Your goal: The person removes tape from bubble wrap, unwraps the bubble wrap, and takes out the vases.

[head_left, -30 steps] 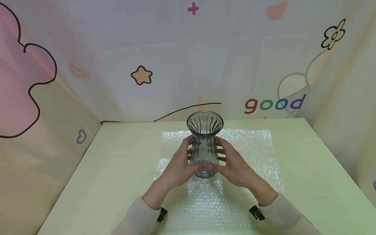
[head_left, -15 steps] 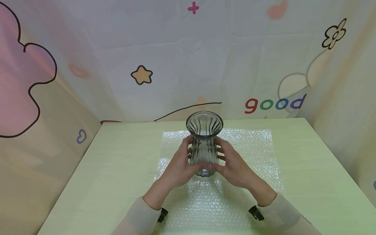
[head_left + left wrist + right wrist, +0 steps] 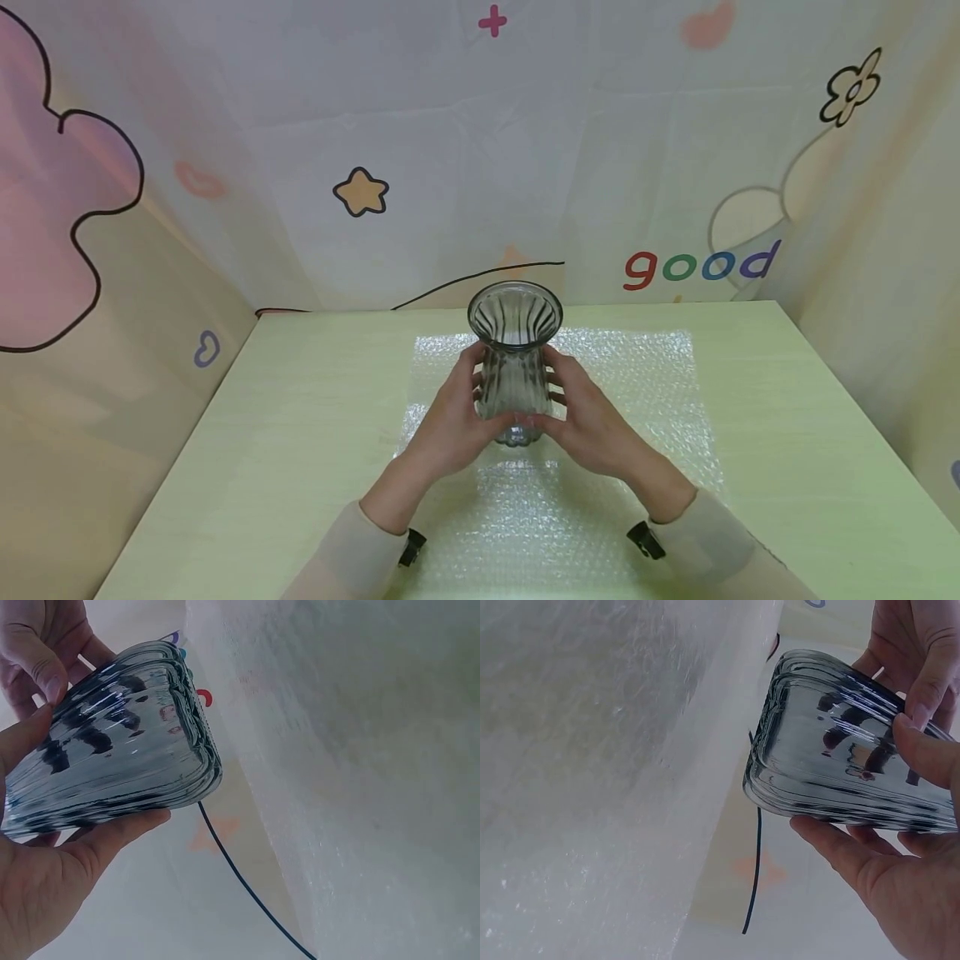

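A smoky grey ribbed glass vase (image 3: 514,379) with a flared rim stands upright between my two hands in the head view. My left hand (image 3: 453,425) grips its left side, and my right hand (image 3: 596,423) grips the right side. Both thumbs meet across the front, low on the body, while the other fingers curl round behind it. In the left wrist view the vase's thick base (image 3: 187,727) is held clear of the bubble wrap (image 3: 375,765). The right wrist view also shows the vase (image 3: 840,742) off the sheet, gripped from both sides.
The bubble wrap lies flat on the pale green table (image 3: 300,417), under the vase and forearms. Behind the table hangs a printed cloth backdrop (image 3: 450,150), with more cloth at both sides. A black clip (image 3: 647,540) sits at each sleeve cuff.
Both hands have shifted the vase slightly left and a little upward in the head view. The grip is unchanged, and the bubble wrap has stayed in place.
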A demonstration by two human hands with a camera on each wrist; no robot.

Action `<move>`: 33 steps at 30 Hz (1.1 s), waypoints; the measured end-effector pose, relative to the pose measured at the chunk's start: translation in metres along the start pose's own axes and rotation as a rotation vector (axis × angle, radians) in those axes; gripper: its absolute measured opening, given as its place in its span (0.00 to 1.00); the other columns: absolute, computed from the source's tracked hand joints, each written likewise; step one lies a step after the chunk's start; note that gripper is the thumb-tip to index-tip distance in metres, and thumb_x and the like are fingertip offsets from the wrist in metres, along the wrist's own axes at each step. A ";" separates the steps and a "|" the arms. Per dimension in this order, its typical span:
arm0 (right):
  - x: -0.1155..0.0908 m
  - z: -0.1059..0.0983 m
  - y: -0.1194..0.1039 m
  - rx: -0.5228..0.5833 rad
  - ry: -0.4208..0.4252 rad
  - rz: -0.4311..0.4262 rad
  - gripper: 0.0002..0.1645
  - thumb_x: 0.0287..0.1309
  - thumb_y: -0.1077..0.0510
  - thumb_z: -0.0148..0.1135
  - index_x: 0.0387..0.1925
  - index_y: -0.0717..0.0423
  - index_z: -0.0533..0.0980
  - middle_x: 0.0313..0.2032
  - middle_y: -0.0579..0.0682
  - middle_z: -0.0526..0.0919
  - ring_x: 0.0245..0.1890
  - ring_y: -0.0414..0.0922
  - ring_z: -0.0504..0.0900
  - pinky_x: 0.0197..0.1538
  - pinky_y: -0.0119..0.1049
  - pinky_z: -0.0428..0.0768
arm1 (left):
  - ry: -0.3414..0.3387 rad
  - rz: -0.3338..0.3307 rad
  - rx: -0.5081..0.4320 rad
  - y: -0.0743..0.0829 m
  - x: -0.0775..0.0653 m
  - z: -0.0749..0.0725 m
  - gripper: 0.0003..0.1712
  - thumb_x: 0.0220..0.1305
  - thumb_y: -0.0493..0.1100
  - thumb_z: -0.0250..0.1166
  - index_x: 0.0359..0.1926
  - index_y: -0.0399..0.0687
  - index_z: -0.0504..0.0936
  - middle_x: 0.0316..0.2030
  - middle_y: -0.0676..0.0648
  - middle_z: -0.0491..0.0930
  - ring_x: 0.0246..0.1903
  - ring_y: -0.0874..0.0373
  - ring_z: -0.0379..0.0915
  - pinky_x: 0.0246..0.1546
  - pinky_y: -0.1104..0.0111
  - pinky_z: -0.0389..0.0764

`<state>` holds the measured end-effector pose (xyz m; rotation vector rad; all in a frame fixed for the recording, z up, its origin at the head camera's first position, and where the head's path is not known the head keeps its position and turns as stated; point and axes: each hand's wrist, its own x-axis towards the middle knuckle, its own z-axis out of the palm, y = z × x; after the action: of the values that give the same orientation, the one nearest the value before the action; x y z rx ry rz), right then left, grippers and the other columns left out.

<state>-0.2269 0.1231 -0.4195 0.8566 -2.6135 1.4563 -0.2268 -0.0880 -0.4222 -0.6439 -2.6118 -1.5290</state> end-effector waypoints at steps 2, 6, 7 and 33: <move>0.001 0.001 -0.001 -0.001 -0.001 0.006 0.59 0.53 0.63 0.70 0.75 0.38 0.43 0.71 0.51 0.56 0.68 0.56 0.65 0.61 0.55 0.73 | 0.007 0.002 0.007 -0.001 0.000 -0.001 0.56 0.55 0.50 0.73 0.74 0.66 0.44 0.72 0.52 0.55 0.67 0.44 0.63 0.62 0.54 0.72; 0.005 0.003 -0.004 -0.016 -0.002 0.005 0.59 0.53 0.62 0.70 0.75 0.39 0.43 0.70 0.50 0.56 0.68 0.55 0.65 0.61 0.54 0.74 | 0.026 0.018 0.011 -0.001 0.000 -0.005 0.56 0.54 0.50 0.73 0.74 0.64 0.45 0.72 0.52 0.56 0.67 0.43 0.63 0.61 0.52 0.72; 0.006 0.003 -0.005 -0.018 -0.002 0.003 0.59 0.53 0.62 0.70 0.75 0.39 0.43 0.70 0.50 0.57 0.68 0.54 0.65 0.61 0.53 0.74 | 0.030 0.017 0.010 -0.001 0.000 -0.006 0.57 0.54 0.50 0.74 0.74 0.64 0.45 0.71 0.52 0.56 0.66 0.43 0.63 0.61 0.51 0.72; 0.043 0.032 -0.019 -0.005 -0.021 -0.019 0.56 0.56 0.55 0.68 0.76 0.41 0.42 0.68 0.49 0.58 0.68 0.49 0.64 0.62 0.47 0.74 | 0.056 0.009 -0.011 -0.016 -0.003 -0.051 0.54 0.54 0.46 0.74 0.73 0.65 0.48 0.70 0.56 0.56 0.66 0.43 0.65 0.61 0.52 0.71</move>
<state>-0.2467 0.0709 -0.4104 0.8989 -2.6152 1.4442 -0.2383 -0.1390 -0.4101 -0.6030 -2.5582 -1.5367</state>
